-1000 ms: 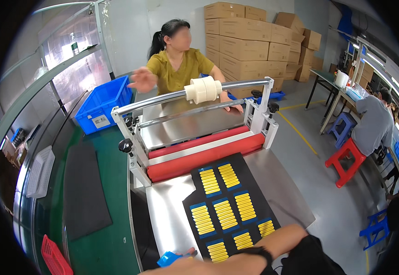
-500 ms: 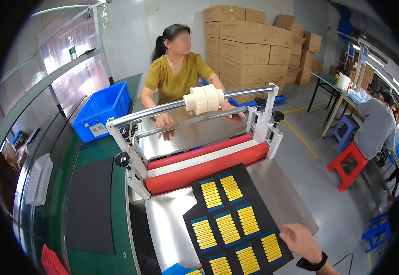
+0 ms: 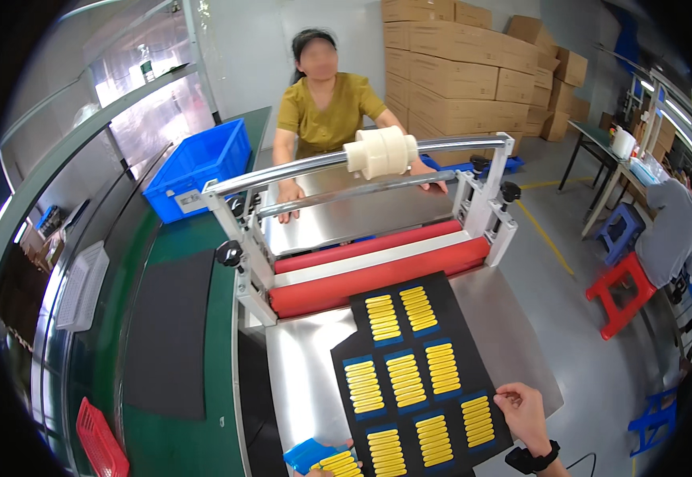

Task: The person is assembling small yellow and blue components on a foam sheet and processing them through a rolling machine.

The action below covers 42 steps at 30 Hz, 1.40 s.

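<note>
A black sheet (image 3: 378, 350) lies on the silver metal plate in front of the red rollers, its far edge close to the front roller. Several blue cards with rows of yellow strips (image 3: 406, 380) lie on it in rows. My right hand (image 3: 523, 409), with a dark band at the wrist, has its fingertips pinched at the sheet's right edge. My left hand (image 3: 322, 473), mostly cut off by the lower edge, holds blue pieces with yellow strips (image 3: 336, 463) beside the sheet's near left side.
The roller machine (image 3: 386, 274) has black knobs and cream rolls on a bar. Behind it stands a person (image 3: 326, 111), hands by the far plate. Left are a blue crate (image 3: 199, 171), a black mat (image 3: 169, 334) and a red basket (image 3: 101, 437). Cartons (image 3: 457, 71) stand behind.
My right hand has come onto the sheet's right edge. The view has shifted, so the machine sits farther right. The person opposite has turned their head to the front.
</note>
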{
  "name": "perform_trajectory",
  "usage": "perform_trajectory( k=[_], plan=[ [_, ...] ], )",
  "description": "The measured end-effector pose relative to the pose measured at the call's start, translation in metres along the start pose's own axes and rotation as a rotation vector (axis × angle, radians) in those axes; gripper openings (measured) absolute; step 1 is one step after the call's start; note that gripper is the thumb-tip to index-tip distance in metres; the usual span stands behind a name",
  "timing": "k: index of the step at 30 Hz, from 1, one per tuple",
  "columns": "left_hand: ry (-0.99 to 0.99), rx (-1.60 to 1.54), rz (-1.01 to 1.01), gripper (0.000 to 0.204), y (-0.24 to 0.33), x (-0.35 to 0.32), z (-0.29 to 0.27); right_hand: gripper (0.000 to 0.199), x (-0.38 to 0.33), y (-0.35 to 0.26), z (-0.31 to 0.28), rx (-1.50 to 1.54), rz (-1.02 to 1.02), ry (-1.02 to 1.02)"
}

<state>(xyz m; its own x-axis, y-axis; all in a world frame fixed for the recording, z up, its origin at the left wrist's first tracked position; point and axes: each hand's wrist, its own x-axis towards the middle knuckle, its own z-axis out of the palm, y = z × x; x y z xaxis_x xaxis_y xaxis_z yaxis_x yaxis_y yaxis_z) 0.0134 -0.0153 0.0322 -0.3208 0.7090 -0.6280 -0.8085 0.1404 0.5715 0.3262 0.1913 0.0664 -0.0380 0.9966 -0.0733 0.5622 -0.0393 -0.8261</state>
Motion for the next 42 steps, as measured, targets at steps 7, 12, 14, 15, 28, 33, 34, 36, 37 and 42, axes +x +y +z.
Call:
perform_trajectory(
  k=[7, 12, 14, 15, 28, 33, 34, 36, 37, 42],
  plan=[
    [-0.076, -0.073, 0.035, 0.051, 0.008, -0.025, 0.001, 0.018, -0.02, -0.032, -0.004, -0.101, -0.138, 0.015],
    [-0.011, -0.165, 0.057, 0.055, 0.009, -0.034, -0.024, 0.02, -0.045, -0.067, 0.005, -0.116, -0.264, 0.109],
    [-0.047, -0.12, 0.04, 0.057, 0.012, -0.023, -0.031, 0.022, -0.047, -0.083, 0.018, -0.173, -0.402, 0.131],
    [-0.079, -0.072, 0.017, 0.059, 0.013, -0.018, -0.034, 0.023, -0.048, -0.094, 0.028, -0.071, -0.386, -0.031],
    [-0.144, -0.111, -0.095, 0.049, 0.004, -0.053, -0.016, 0.038, -0.143, -0.158, 0.095, 0.116, -0.466, -0.617],
    [-0.107, -0.154, -0.084, 0.045, 0.011, -0.055, -0.034, 0.037, -0.14, -0.174, 0.114, 0.029, -0.484, -0.758],
    [-0.096, -0.169, -0.087, 0.045, 0.011, -0.061, -0.04, 0.036, -0.141, -0.181, 0.114, -0.047, -0.505, -0.823],
    [-0.075, -0.195, -0.081, 0.043, 0.014, -0.07, -0.053, 0.034, -0.137, -0.196, 0.124, -0.104, -0.509, -0.909],
    [-0.064, -0.206, -0.073, 0.042, 0.018, -0.073, -0.059, 0.032, -0.133, -0.201, 0.134, -0.152, -0.514, -0.984],
    [-0.089, -0.323, -0.04, 0.031, 0.039, -0.092, -0.086, 0.043, -0.113, -0.279, 0.219, -0.043, -0.764, -1.025]
  ],
)
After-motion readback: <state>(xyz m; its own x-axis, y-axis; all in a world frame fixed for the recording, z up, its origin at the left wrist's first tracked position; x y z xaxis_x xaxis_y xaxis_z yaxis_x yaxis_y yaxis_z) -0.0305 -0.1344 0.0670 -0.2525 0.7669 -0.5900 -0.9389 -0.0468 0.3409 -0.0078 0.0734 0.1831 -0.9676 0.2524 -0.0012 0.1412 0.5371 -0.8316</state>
